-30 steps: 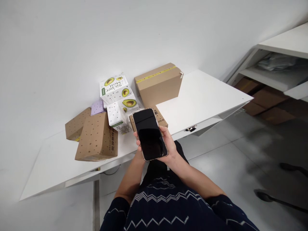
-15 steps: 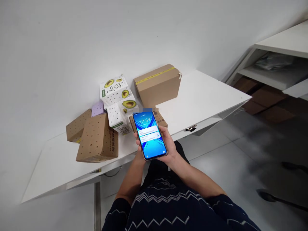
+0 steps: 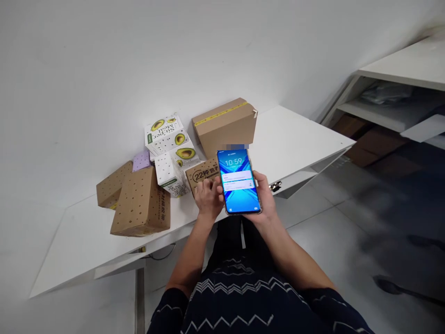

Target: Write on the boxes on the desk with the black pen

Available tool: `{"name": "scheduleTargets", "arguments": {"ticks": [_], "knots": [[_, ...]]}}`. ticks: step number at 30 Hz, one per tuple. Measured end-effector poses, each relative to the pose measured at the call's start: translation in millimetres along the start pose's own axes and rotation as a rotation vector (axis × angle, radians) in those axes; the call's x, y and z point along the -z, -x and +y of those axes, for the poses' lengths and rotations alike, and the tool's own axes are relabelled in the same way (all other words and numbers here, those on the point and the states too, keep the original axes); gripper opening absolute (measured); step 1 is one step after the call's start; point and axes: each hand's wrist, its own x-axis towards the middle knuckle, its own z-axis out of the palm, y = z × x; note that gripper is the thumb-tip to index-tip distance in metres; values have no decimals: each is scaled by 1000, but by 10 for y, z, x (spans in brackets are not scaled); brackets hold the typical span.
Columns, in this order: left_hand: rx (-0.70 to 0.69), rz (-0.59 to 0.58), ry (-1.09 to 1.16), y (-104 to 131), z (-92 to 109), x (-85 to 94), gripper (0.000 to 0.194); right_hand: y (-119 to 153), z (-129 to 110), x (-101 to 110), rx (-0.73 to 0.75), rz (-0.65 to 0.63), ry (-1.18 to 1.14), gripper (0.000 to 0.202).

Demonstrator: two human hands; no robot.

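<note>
A lit smartphone (image 3: 239, 181) showing 10:59 and notification banners on a blue screen lies in my right hand (image 3: 264, 197), which wraps round its right edge and lower back. Fingertips show at the phone's left edge. Just left of it, my left hand (image 3: 208, 199) has its back turned up and its fingers curled in, with nothing visible in them. It overlaps the front of a small brown carton (image 3: 200, 175) printed with "22" and Chinese characters. Whether it touches that carton I cannot tell.
White avocado-printed boxes (image 3: 168, 139) stand stacked by the wall, beside a purple box (image 3: 141, 161) and dotted brown cartons (image 3: 137, 204). A larger taped carton (image 3: 227, 132) stands behind the phone. The white table (image 3: 295, 134) has a metal latch (image 3: 276, 186) at its front edge.
The phone has moved right and slightly up in my right hand. My left hand has come out from behind it and now shows at its left, fingers curled. More of the small carton is visible.
</note>
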Motion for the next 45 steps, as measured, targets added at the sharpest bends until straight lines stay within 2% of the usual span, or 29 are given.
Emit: {"name": "scheduleTargets", "arguments": {"ticks": [4,7,10,12,15,18,22,24,26,29,31,32,34,36,38,40,41,43,45], "knots": [[-150,67,-267,-45,61,29,26,116,-265,167,187,140,173,61],[-192,96,-338,-55,90,49,23,130,-435,396,292,287,385,62],[-199,99,-338,-56,90,50,22,31,-571,695,384,567,726,63],[-209,105,-341,-52,82,46,22,-84,-628,887,419,781,1127,60],[-234,133,-346,-48,75,47,21,-283,-646,1103,331,994,1767,60],[-232,123,-310,-61,82,71,22,-469,-596,1238,171,1067,2105,61],[-228,62,-142,-94,85,174,22,-637,-500,1373,91,1054,2268,56],[-230,103,-36,-86,56,255,16,-672,-464,1433,63,1039,2280,55],[-186,194,34,-43,-11,341,12,-672,-446,1473,57,1031,2273,55],[54,268,101,74,-192,437,18,-617,-462,1442,100,1020,2246,57],[297,206,170,161,-347,460,30,-561,-482,1333,160,994,2172,56],[411,147,212,199,-423,458,37,-532,-485,1253,190,943,2100,54],[595,-1,308,260,-549,435,48,-484,-457,1064,213,746,1902,56],[745,-147,437,304,-615,406,56,-444,-384,873,161,501,1674,66],[859,-229,576,343,-608,404,61,-390,-294,718,74,355,1475,67],[867,-221,672,388,-539,444,60,-293,-235,624,27,280,1304,61],[819,-191,693,412,-487,476,59,-224,-227,605,29,232,1230,59],[656,-152,702,447,-359,535,58,-61,-264,631,78,121,1106,61],[474,-195,679,436,-208,531,61,105,-365,749,176,71,1023,66]]}}
